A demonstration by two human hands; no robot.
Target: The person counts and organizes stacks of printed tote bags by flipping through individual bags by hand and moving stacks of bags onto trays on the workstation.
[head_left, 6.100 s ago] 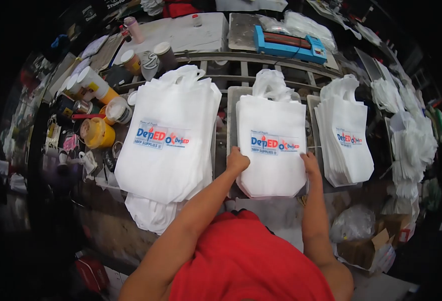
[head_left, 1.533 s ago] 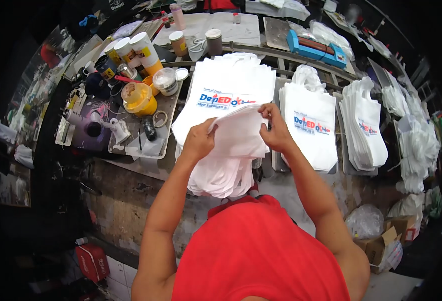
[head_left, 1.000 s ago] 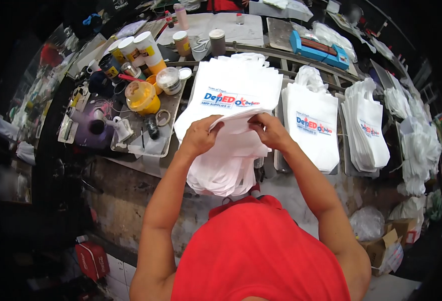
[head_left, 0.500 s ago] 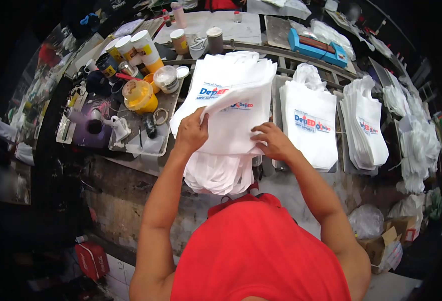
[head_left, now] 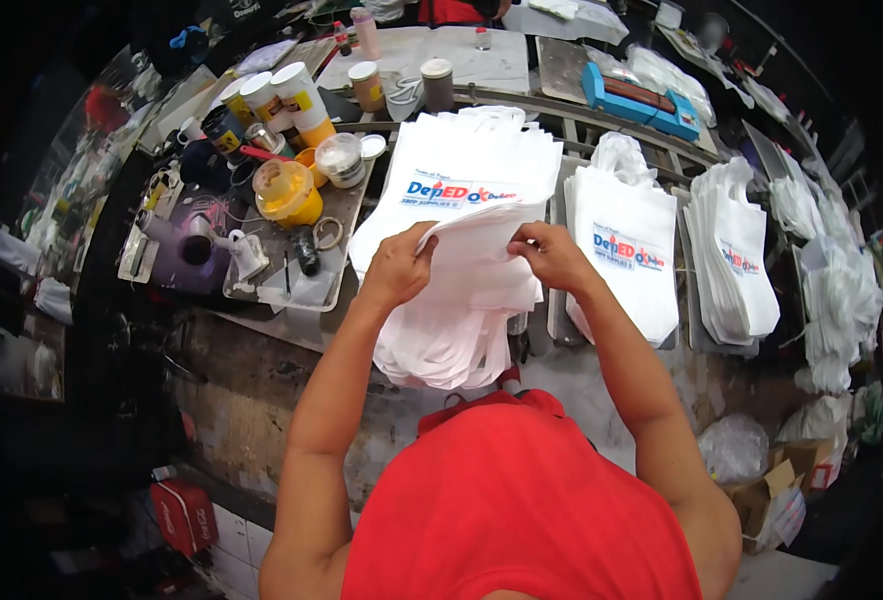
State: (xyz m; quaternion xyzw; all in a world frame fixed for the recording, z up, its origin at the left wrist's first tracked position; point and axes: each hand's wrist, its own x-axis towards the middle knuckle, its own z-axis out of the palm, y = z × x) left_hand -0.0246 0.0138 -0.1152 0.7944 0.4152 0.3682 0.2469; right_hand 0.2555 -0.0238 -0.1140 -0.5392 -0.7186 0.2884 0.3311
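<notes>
A stack of white printed bags [head_left: 466,160] lies in front of me, with its lower edge lifted and bent up. My left hand [head_left: 399,266] pinches the raised edge at its left corner. At the right corner, my right hand [head_left: 549,256] grips the same edge between thumb and fingers. More white bags [head_left: 441,345] hang in folds below the stack. To the right rest a middle stack of printed bags [head_left: 621,240] and a narrower right stack [head_left: 731,250], neither touched by my hands.
Left of the bags, a yellow tub [head_left: 287,194], white-and-yellow containers [head_left: 299,95] and a tape roll [head_left: 328,233] crowd a board. A blue machine [head_left: 641,102] stands at the back right. An open cardboard box [head_left: 764,500] is at the lower right.
My right hand has risen from the lower part of the bags to the raised edge and closed on it. The left hand has shifted slightly right, and more of the top print shows.
</notes>
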